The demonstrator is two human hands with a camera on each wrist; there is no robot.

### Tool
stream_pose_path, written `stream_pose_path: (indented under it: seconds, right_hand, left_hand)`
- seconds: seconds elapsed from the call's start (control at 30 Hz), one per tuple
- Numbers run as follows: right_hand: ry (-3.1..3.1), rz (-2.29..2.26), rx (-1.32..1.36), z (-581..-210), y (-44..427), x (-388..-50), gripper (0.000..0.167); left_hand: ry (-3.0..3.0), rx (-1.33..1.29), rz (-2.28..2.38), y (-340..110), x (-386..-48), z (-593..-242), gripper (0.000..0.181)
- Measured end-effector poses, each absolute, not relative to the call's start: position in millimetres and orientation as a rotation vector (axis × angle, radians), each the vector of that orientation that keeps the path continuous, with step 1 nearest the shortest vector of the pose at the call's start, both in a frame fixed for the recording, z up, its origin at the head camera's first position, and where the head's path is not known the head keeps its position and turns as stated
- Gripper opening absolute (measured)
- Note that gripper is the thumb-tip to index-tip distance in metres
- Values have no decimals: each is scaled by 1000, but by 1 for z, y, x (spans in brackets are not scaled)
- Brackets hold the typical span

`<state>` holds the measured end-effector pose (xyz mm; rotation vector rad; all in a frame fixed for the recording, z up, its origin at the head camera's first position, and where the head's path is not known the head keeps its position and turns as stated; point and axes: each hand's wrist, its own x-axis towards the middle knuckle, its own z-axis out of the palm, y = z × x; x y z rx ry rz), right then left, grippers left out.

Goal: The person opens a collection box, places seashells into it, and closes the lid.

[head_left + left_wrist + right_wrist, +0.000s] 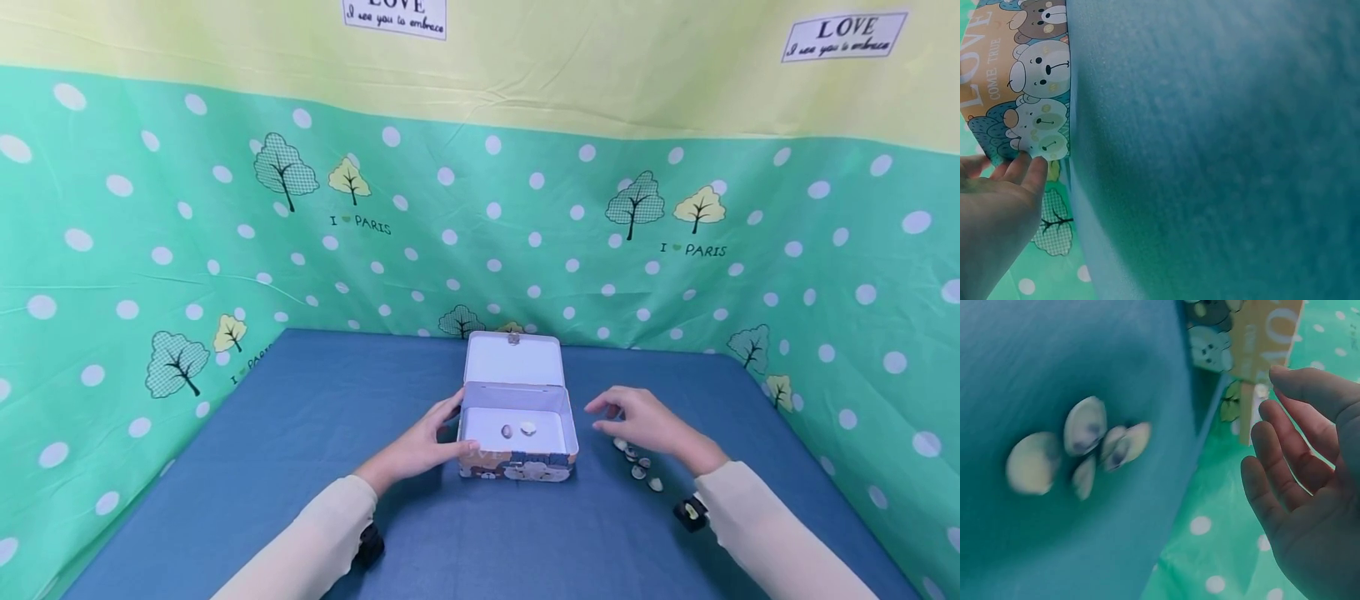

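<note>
A small tin box (517, 468) with cartoon bears on its sides stands mid-table, its white lid (513, 360) swung up at the back. Inside lie two seashells, one dark (507, 431) and one pale (528, 428). My left hand (420, 442) holds the box's left end, thumb at the front corner and fingers farther back along the side. To the right of the box, my right hand (641, 417) hovers with loosely bent fingers and nothing in them. Several shells (1085, 426) lie on the table below it, partly hidden by that hand in the head view.
Blue cloth (300, 417) covers the table. Behind it and along both sides hangs a green, dotted curtain (420, 250) with tree prints. A black wrist device (691, 513) sits under the right sleeve, another (370, 546) under the left.
</note>
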<state>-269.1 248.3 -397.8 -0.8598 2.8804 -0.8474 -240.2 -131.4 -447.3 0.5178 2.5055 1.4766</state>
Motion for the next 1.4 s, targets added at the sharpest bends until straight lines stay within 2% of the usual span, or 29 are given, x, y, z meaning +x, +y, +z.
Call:
stream_pose_path:
  seconds: [0.67, 1.4]
  right_hand:
    - [2746, -801, -522, -428, 277, -275, 21]
    - [2745, -820, -589, -434, 285, -275, 13]
  left_hand:
    - [2499, 508, 1477, -132, -240, -447, 90]
    - [2507, 512, 1478, -131, -240, -448, 91]
